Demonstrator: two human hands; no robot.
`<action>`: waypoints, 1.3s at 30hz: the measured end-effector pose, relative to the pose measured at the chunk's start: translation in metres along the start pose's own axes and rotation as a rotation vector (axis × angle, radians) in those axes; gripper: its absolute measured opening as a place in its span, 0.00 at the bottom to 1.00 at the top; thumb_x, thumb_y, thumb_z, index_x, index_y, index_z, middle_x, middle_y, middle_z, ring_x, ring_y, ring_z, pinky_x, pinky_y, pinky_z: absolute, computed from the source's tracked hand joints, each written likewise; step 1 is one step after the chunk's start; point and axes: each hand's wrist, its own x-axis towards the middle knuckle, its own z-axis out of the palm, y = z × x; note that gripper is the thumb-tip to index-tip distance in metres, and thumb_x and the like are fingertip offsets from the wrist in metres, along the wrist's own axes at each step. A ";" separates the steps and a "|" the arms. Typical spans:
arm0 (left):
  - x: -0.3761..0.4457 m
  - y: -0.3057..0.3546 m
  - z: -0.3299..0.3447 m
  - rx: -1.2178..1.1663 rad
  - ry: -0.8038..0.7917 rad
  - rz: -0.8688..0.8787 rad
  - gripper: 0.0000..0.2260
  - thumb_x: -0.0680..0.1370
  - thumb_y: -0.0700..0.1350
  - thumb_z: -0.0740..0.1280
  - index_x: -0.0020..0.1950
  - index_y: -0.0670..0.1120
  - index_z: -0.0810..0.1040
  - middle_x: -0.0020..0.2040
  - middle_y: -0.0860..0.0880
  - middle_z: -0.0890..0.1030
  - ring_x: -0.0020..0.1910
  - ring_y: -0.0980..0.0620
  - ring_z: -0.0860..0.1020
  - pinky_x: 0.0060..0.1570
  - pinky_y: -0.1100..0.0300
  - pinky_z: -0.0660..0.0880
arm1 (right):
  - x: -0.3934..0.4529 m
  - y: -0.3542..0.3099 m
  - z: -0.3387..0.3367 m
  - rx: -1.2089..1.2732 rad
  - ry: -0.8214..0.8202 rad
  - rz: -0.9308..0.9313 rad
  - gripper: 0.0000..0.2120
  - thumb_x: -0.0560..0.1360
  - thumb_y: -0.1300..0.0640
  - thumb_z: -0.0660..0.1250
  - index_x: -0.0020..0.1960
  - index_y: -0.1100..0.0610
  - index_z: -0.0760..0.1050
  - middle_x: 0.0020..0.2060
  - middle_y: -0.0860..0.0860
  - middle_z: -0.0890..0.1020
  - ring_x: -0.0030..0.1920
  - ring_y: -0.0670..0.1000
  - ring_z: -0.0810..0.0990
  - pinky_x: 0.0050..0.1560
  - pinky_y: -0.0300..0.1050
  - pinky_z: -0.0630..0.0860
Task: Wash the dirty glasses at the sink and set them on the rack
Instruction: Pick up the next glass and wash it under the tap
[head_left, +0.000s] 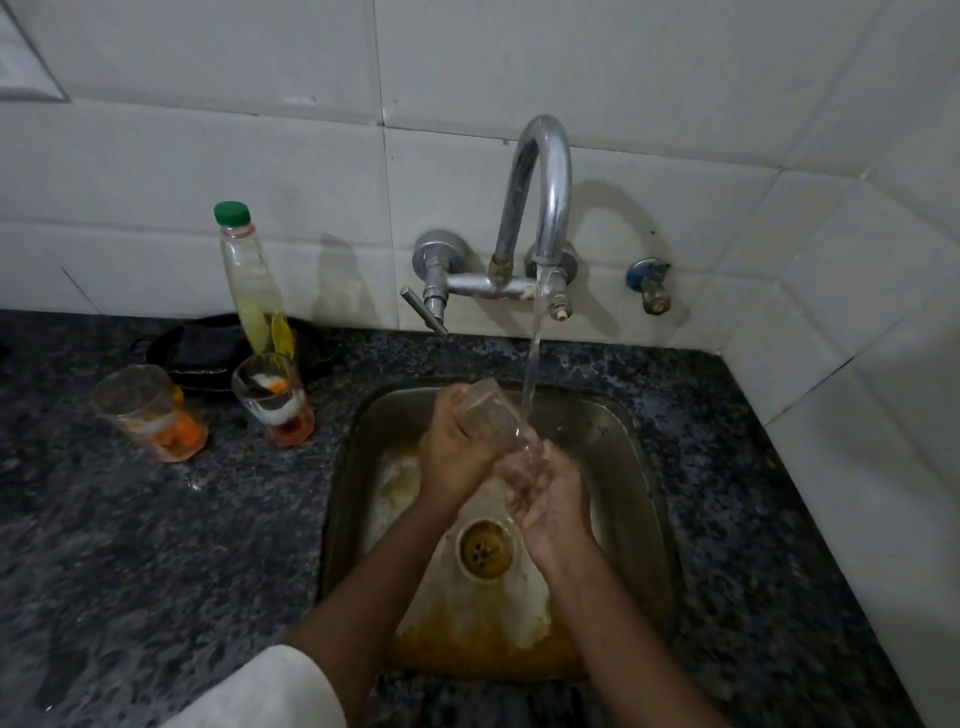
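Now the rinse is on: the left hand (457, 447) has its fingers (451, 415) curled round the upper end of a clear glass (501, 423), tilted over the sink (639, 467), while the right hand (553, 499) cups its lower end, fingers loosely bent, just under the tap (540, 197) stream. Well left of those fingers, two dirty glasses (272, 397) wait on the desk (156, 545) near a bottle (254, 291). Next, I'd say, it needs turning under the water, then racking, though no rack is in view.

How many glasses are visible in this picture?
3. One glass is held in both hands under the running water; two dirty glasses stand on the counter, left of the sink.
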 end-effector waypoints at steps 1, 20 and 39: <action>0.003 0.004 0.000 -0.157 -0.020 -0.219 0.28 0.67 0.55 0.78 0.64 0.54 0.74 0.56 0.49 0.83 0.52 0.50 0.82 0.51 0.48 0.81 | -0.003 -0.001 0.000 -0.137 -0.047 -0.134 0.11 0.78 0.51 0.63 0.51 0.54 0.81 0.42 0.53 0.85 0.38 0.51 0.82 0.31 0.42 0.75; 0.005 -0.017 0.001 -0.833 -0.239 -0.496 0.17 0.82 0.51 0.63 0.47 0.39 0.83 0.44 0.41 0.83 0.42 0.46 0.84 0.42 0.55 0.82 | -0.003 -0.023 0.021 -1.439 -0.283 -0.830 0.14 0.79 0.52 0.58 0.50 0.58 0.80 0.42 0.54 0.84 0.43 0.55 0.83 0.42 0.49 0.78; 0.025 -0.010 0.005 -0.770 -0.270 -0.422 0.23 0.77 0.56 0.68 0.57 0.35 0.80 0.50 0.39 0.82 0.50 0.43 0.82 0.54 0.52 0.81 | -0.008 -0.042 0.033 -1.653 -0.388 -0.980 0.11 0.80 0.56 0.58 0.57 0.58 0.76 0.43 0.54 0.81 0.41 0.54 0.80 0.39 0.47 0.73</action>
